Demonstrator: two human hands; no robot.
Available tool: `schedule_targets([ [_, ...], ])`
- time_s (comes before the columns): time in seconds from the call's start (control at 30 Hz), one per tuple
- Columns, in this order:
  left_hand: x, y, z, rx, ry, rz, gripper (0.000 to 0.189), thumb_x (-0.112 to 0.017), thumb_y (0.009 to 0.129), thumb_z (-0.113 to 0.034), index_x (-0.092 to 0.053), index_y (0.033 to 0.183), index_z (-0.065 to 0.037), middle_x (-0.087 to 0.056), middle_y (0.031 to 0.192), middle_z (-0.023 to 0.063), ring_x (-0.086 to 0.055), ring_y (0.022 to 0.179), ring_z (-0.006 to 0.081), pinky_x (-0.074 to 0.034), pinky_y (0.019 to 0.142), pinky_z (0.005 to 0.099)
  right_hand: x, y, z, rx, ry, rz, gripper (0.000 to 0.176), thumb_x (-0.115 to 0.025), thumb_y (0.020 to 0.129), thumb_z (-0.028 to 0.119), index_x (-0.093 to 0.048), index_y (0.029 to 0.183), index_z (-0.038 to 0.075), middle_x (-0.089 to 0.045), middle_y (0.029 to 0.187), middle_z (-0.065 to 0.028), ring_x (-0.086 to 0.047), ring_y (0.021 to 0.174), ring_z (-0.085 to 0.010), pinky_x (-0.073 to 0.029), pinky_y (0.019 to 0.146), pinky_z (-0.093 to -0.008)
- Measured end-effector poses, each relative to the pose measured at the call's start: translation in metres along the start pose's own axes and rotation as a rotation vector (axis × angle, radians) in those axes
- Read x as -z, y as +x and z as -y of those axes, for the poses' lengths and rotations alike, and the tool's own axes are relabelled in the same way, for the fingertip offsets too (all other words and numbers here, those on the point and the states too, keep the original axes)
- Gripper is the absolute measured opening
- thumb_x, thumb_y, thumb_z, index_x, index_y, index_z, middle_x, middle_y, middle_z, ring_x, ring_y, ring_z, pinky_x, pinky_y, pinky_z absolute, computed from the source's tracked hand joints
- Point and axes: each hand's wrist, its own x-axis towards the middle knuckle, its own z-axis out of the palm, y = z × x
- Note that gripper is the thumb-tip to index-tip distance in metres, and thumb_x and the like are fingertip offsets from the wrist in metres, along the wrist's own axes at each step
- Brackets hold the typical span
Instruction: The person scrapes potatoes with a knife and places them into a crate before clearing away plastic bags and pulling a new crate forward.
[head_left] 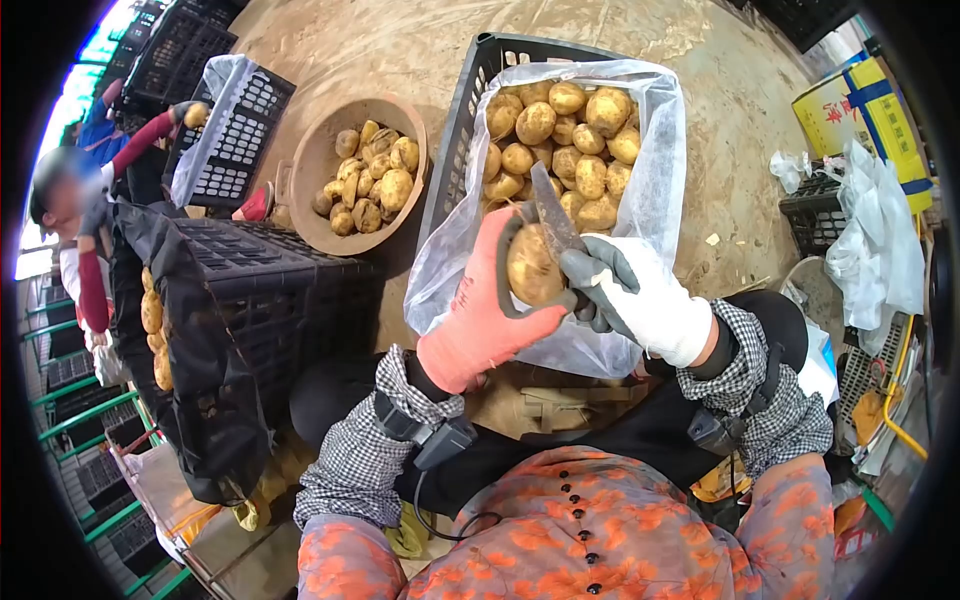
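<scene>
Floral shirt (570, 520) nearest. My left grip (488, 305) curled round potato (533, 265), toward near edge of crate (460, 145); right grip (640, 300) closed on knife (556, 215). Potato likely firm, light; cup sides

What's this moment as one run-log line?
left hand: holds round brown potato | right hand: holds grey-bladed knife | ahead: potatoes in black plastic crate
</scene>
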Motion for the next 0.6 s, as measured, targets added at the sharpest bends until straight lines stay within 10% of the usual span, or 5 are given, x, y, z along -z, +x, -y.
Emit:
schedule_targets([
  [0.23, 0.008, -0.007, 0.003, 0.095, 0.052, 0.06, 0.079, -0.071, 0.069, -0.008, -0.031, 0.136, -0.002, -0.047, 0.12, 0.013, -0.054, 0.1, 0.0213, -0.046, 0.087, 0.0325, 0.002, 0.004, -0.009, 0.36, -0.496, 0.036, 0.021, -0.057, 0.082, 0.019, -0.056, 0.093, 0.001, -0.06, 0.075, -0.0181, -0.058, 0.073, -0.0398, -0.045, 0.065, -0.0442],
  [0.33, 0.007, -0.011, -0.004, 0.504, -0.442, 0.104, 0.077, -0.069, 0.07, -0.003, -0.031, 0.136, -0.009, -0.053, 0.11, 0.0056, -0.046, 0.053, 0.004, -0.034, 0.042, 0.0174, -0.001, 0.007, -0.017, 0.389, -0.547, 0.063, 0.021, -0.056, 0.086, 0.022, -0.054, 0.089, 0.001, -0.059, 0.072, -0.0163, -0.058, 0.067, -0.0351, -0.045, 0.062, -0.0407],
  [0.43, -0.001, -0.013, -0.005, 0.361, -0.544, -0.077, 0.078, -0.07, 0.069, -0.004, -0.029, 0.135, -0.008, -0.051, 0.113, 0.0066, -0.054, 0.072, 0.0088, -0.045, 0.057, 0.0219, -0.009, 0.001, -0.004, -0.033, 0.09, 0.03, 0.022, -0.054, 0.089, 0.024, -0.054, 0.089, 0.002, -0.059, 0.07, -0.0145, -0.057, 0.061, -0.0309, -0.045, 0.059, -0.0372],
  [0.47, -0.001, -0.009, 0.004, 0.139, -0.328, -0.094, 0.079, -0.071, 0.068, -0.004, -0.028, 0.134, -0.007, -0.048, 0.117, 0.0081, -0.053, 0.095, 0.014, -0.048, 0.077, 0.0281, -0.007, 0.002, -0.002, -0.011, -0.014, 0.026, 0.024, -0.053, 0.091, 0.026, -0.055, 0.089, 0.002, -0.058, 0.068, -0.0126, -0.055, 0.057, -0.0274, -0.044, 0.056, -0.0345],
  [0.6, 0.003, -0.01, 0.0, 0.076, -0.115, -0.129, 0.08, -0.072, 0.067, -0.005, -0.029, 0.134, -0.006, -0.046, 0.121, 0.0096, -0.045, 0.111, 0.0171, -0.043, 0.09, 0.0324, -0.01, 0.005, -0.009, 0.286, -0.32, -0.049, 0.022, -0.055, 0.089, 0.023, -0.056, 0.09, 0.001, -0.059, 0.068, -0.0135, -0.057, 0.06, -0.0313, -0.045, 0.057, -0.0372],
])
